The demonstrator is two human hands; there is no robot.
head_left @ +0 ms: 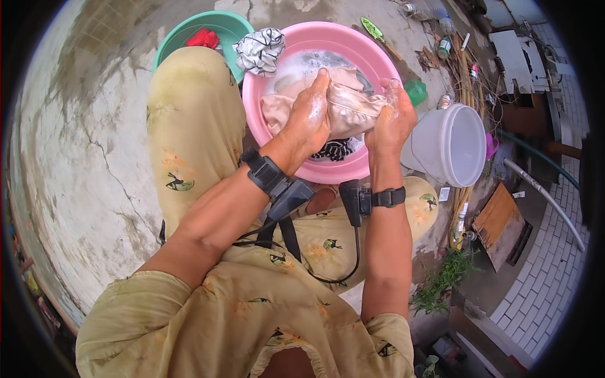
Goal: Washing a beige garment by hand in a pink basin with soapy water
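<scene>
- The cloth (pixel 343 104), pale pink and wet, is lying over the soapy water in the pink basin (pixel 296 47), just in front of your knees.
- Your left hand (pixel 310 112) is closing on the middle of the cloth and pressing it down.
- Your right hand (pixel 392 118) is gripping the cloth's right end, fingers wrapped around a bunched part.
- A patterned cloth (pixel 259 50) is hanging on the basin's far rim.
- A green basin (pixel 189 31) is standing behind your left knee, and a white bucket (pixel 450 143) is lying on the right.

Cracked concrete ground (pixel 94 157) bears pink basin (pixel 302 41), white bucket (pixel 450 145).
</scene>
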